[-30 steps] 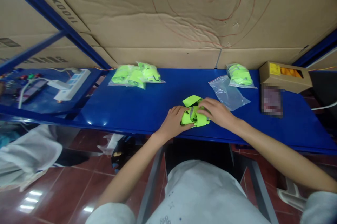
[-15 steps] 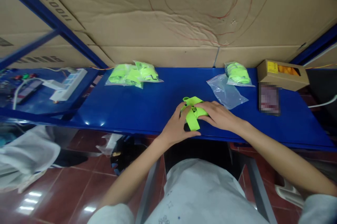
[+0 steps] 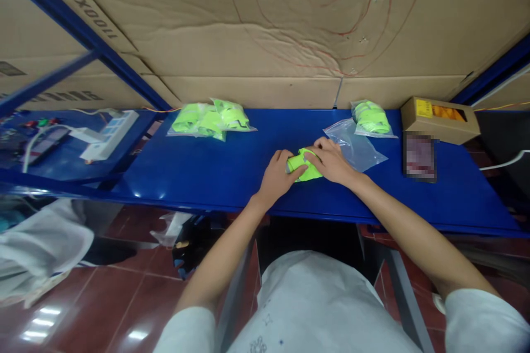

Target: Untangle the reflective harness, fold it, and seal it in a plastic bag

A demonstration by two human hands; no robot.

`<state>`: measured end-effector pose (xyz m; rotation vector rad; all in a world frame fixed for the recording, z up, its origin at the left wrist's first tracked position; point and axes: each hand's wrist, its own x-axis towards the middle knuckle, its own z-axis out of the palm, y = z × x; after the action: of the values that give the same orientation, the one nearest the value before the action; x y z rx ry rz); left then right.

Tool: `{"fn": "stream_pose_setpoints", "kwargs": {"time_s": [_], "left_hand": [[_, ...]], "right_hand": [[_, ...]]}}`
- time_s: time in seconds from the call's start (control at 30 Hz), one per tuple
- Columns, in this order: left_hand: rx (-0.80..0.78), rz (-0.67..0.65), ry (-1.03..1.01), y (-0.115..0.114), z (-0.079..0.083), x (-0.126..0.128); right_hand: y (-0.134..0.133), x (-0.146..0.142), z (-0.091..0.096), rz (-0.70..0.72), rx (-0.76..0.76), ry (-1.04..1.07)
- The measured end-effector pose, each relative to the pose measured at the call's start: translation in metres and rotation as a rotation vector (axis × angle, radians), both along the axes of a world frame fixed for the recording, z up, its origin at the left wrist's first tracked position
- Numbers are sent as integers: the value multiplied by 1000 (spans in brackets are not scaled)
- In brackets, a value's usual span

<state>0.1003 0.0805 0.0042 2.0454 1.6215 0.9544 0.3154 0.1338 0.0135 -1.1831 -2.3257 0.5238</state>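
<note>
A folded bundle of neon yellow-green strap [image 3: 311, 173] with a bit of grey edging lies near the front of the blue table. Its left end is gripped by my left hand [image 3: 276, 177], thumb along the near side. My right hand [image 3: 336, 165] closes over its right part, with the thumb pressed on top and the other fingers curled at the far side. Just beyond that hand, an unfilled clear zip bag [image 3: 362, 148] lies flat. Behind it sits a clear bag packed with a similar neon bundle [image 3: 371, 117].
Several bagged neon bundles [image 3: 199, 120] lie at the back left. On the right are a cardboard box [image 3: 414, 118] with orange contents and a blurred-out flat item [image 3: 419, 157]. A power strip [image 3: 110, 135] stands at left. Cardboard panels [image 3: 269, 49] wall the table's back [image 3: 207, 176].
The strap's loose end, which hung toward me, is now folded into a more compact bundle. My right hand has moved slightly up and left, its fingers now round the far side.
</note>
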Motion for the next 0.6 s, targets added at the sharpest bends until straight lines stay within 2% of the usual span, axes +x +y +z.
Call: {"fn": "stream_pose_setpoints", "kwargs": {"time_s": [0.2,0.4,0.6], "left_hand": [[-92,-21,-72,12,-4,-2],[-121,-116,-128,5,-9,-8],[-195,-207,-118,-1,-1,-12]], "right_hand": [[6,-10,-6,25,-31,72],[-4,-11,-4,70,-76,175],[-15,-13,-14,92,-23,216]]}}
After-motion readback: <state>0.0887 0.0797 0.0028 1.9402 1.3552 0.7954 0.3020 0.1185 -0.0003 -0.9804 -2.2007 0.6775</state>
